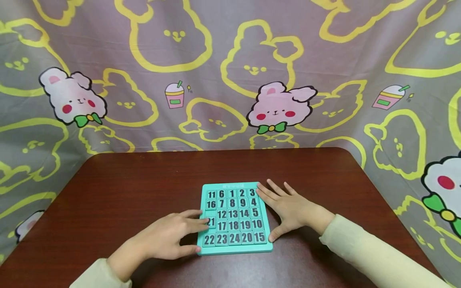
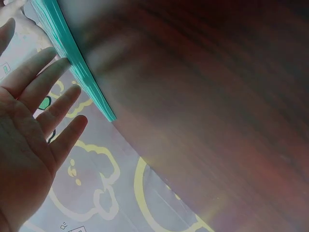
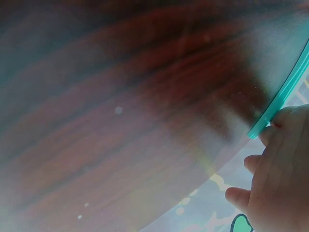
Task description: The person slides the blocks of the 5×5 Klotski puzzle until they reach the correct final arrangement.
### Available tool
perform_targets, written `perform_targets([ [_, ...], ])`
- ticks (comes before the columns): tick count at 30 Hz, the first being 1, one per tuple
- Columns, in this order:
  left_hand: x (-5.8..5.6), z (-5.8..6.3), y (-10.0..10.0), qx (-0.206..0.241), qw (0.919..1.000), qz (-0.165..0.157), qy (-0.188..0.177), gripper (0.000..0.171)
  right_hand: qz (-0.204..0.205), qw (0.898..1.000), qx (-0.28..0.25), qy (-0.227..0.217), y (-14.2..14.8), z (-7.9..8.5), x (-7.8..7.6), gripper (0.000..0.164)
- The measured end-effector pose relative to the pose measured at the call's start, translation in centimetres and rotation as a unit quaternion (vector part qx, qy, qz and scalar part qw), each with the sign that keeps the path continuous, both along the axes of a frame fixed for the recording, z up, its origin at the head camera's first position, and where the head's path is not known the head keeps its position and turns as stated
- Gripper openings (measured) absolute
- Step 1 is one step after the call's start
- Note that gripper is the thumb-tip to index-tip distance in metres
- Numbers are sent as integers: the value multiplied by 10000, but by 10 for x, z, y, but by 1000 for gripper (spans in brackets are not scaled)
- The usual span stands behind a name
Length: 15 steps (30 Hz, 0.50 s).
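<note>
A turquoise sliding number puzzle (image 1: 235,252) lies flat on the table, its white tiles bearing black numbers. My left hand (image 1: 167,232) is at its left side, a fingertip touching the tile marked 21 (image 1: 212,222) and the thumb at the frame's lower left edge. That tile sits a little higher than the 17 tile beside it, with a gap between it and the 16 tile (image 1: 211,204). Along the right edge lies my right hand (image 1: 291,210), fingers spread near the upper corner and thumb by the lower one. Both wrist views show only the puzzle's side edge.
The dark reddish-brown wooden table (image 1: 144,180) has rounded far corners. Behind it and on both sides hangs a grey curtain (image 1: 216,80) printed with yellow outlines and white rabbits. Light sleeves (image 1: 374,252) cover both forearms.
</note>
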State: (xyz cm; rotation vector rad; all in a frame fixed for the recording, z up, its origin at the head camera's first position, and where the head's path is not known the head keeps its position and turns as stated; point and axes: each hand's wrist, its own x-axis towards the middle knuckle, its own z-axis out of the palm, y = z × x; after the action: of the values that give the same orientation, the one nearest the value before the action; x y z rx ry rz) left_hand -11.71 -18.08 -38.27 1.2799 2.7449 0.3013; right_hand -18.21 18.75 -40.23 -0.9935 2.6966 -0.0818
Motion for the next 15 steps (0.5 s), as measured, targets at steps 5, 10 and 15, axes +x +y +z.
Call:
perform_targets([
  [5, 4, 1, 0, 18, 9999, -95, 81, 51, -13, 10000, -7, -12, 0, 1, 1, 139],
  [10, 6, 0, 0, 66, 9998, -130, 160, 51, -39, 10000, 30, -7, -1, 0, 1, 140],
  [15, 8, 1, 0, 108, 9996, -160, 195, 50, -32, 10000, 25, -6, -1, 0, 0, 140],
])
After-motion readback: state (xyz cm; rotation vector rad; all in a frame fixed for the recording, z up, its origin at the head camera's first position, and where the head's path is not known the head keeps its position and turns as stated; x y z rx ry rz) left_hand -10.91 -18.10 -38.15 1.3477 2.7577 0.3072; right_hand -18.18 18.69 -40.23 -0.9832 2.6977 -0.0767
